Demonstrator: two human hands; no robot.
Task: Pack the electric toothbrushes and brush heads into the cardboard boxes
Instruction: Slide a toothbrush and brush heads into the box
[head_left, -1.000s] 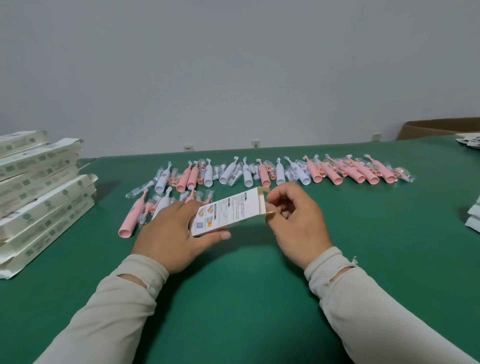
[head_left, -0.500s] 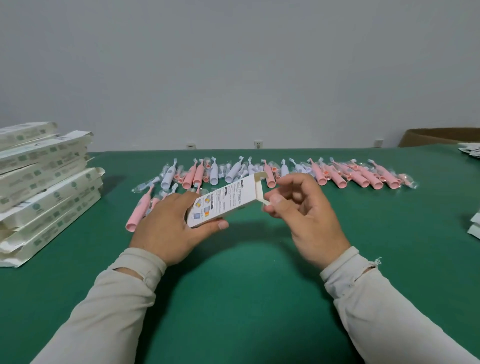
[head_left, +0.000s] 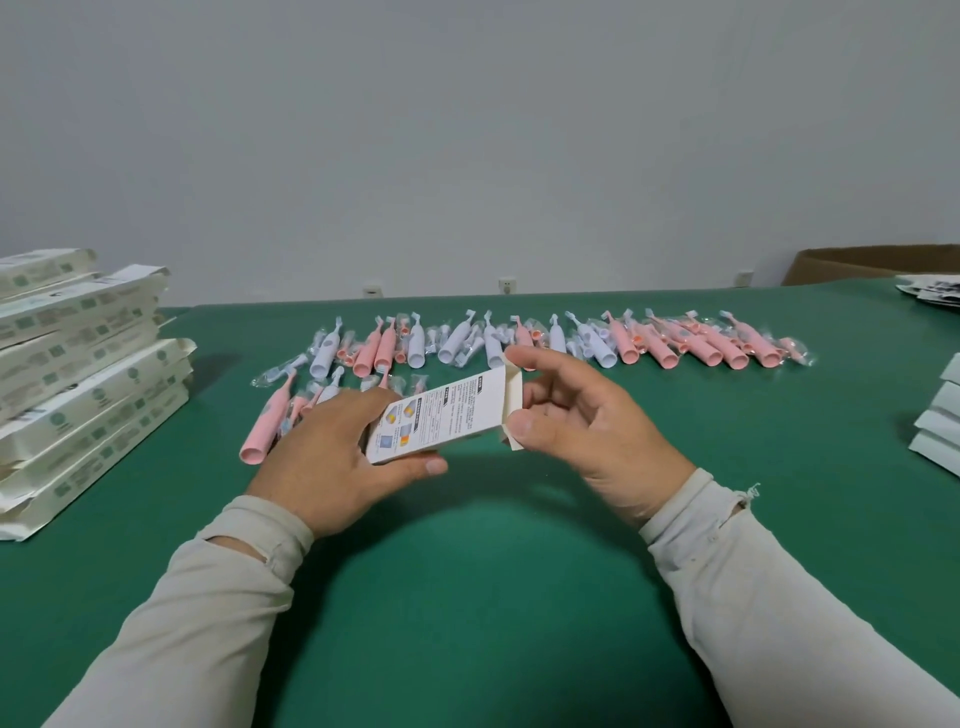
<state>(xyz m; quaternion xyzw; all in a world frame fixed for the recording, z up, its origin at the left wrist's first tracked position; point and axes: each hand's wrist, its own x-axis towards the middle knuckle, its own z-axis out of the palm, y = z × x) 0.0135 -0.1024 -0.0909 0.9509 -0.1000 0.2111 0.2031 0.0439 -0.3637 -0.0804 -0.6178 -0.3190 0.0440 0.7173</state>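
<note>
Left hand (head_left: 332, 457) grip around the cardboard box (head_left: 441, 418), right hand (head_left: 587, 421) grip pinching its end flap (head_left: 514, 397).

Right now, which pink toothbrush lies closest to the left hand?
The pink toothbrush lying alone at the near left, beside the left hand; the other pink ones lie farther back in the row.

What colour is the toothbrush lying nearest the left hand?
Pink, seen in the head view: the toothbrush lies on the green table beside the left hand.
</note>
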